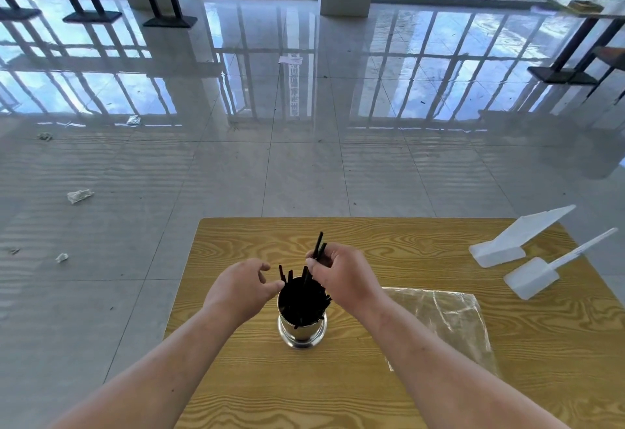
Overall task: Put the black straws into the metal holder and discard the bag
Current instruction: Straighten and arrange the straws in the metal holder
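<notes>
**A:** Black straws [301, 296]: mostly standing in the metal holder [302, 334], near the middle of the wooden table [257, 388]. Handling?

**B:** Judged light, thin, fairly stiff yet crushable. Smooth, so likely to slide or scatter if loosely bunched. Best pinched on the upper shaft, a few at a time, then lowered in end-first.

**A:** Holder?

**B:** Shiny, upright, flared at the foot. Probably steady, though tippable if knocked at the rim.

**A:** Hands?

**B:** Left hand [243, 288] beside the holder's rim, fingers loosely curled, gripping nothing; thumb at or just touching the rim, hard to tell which. Right hand [341, 276] above the opposite side of the rim, pinching a couple of loose straws [319, 247] between thumb and fingertips, free ends pointing up and away.

**A:** Bag?

**B:** Clear plastic bag [446, 320] lying flat on the table, right of the holder and apart from it, seemingly empty. Judged flimsy, slippery and easily wafted. Better crumpled up from one edge than lifted flat.

**A:** Farther out?

**B:** Two white plastic scoops [507, 242] near the table's far right corner. Beyond, a glossy tiled floor [304, 175] with scattered paper scraps [80, 196].
</notes>
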Demonstrator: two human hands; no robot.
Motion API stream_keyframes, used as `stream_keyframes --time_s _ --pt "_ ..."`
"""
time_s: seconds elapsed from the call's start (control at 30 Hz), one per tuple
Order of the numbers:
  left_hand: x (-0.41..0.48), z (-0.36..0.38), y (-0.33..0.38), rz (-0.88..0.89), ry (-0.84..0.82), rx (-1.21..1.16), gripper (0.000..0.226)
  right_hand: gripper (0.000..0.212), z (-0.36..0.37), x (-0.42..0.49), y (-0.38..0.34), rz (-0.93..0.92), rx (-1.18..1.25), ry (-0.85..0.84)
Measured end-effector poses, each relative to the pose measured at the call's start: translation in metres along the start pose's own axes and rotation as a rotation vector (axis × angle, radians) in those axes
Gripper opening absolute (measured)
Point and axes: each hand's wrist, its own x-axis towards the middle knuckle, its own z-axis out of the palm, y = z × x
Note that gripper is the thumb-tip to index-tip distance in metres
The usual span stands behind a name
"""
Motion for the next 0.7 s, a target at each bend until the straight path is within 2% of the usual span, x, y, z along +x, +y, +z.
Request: stream_keyframes --time_s 0.1,0.23,0.33,0.47,0.7 --pt "0.003 0.008 -0.001 -0.023 -0.018 -0.020 0.065 0.007 0.005 -0.005 0.008 0.027 -0.045 -0.080" --pt "0.008 0.015 -0.002 -0.057 -0.041 -0.056 0.065 0.014 -0.001 -0.009 0.014 0.042 -0.068 -0.044" --pt "0.011 0.021 -0.001 -0.091 -0.061 -0.120 0.057 0.012 -0.008 -0.012 0.019 0.060 -0.068 -0.031" --pt "0.017 0.031 0.004 -0.106 -0.065 -0.159 0.023 0.011 -0.015 -0.017 0.026 0.080 -0.094 -0.018" --pt "0.020 0.043 0.013 -0.120 -0.025 -0.156 0.027 0.008 -0.025 -0.025 0.030 0.089 -0.092 -0.001"
